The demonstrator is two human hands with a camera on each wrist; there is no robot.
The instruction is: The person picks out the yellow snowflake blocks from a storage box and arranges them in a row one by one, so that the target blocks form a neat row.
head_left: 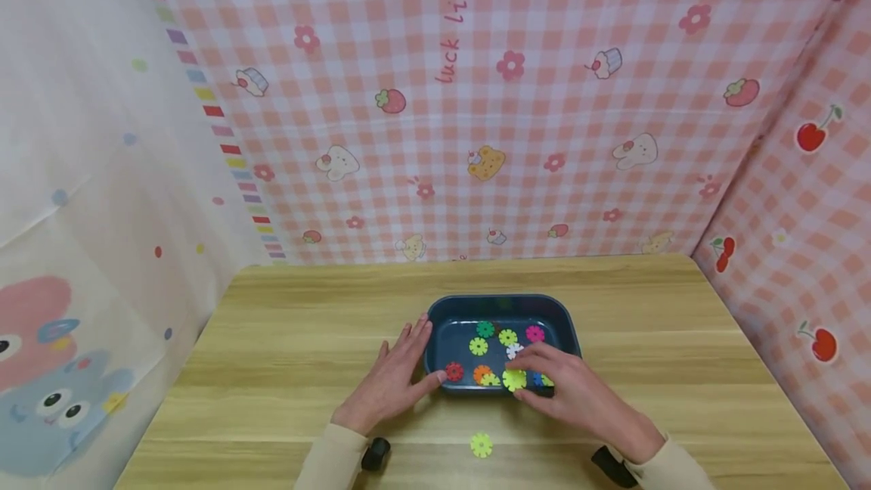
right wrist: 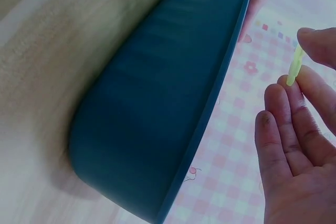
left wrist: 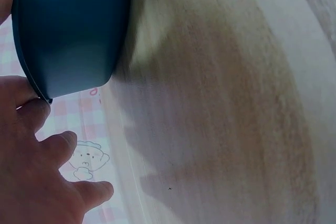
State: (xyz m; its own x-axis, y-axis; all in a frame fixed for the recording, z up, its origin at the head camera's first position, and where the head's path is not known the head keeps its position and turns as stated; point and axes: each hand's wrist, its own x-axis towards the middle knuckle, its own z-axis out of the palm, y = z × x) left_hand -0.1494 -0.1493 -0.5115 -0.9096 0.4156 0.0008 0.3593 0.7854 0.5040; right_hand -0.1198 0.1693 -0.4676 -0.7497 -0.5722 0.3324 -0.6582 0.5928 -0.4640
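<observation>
A dark blue-green plastic basin (head_left: 449, 308) holds several small notched snowflake discs, among them a red disc (head_left: 454, 371), a green disc (head_left: 485, 330) and a pink disc (head_left: 534, 333). My left hand (head_left: 391, 390) rests at the basin's left side with fingers spread, fingertips touching its rim. Over the front right of the basin, my right hand (head_left: 578, 392) pinches a yellow-green snowflake disc (head_left: 515, 379) between thumb and index finger. The right wrist view shows that disc (right wrist: 295, 66) edge-on, above the rim. Part of the basin's contents lies hidden behind the right hand.
One yellow-green snowflake disc (head_left: 481, 445) lies on the wooden table (head_left: 306, 339) in front of the basin. Patterned cloth (head_left: 517, 119) hangs behind the table and on both sides. Black straps (head_left: 376, 454) are on the wrists.
</observation>
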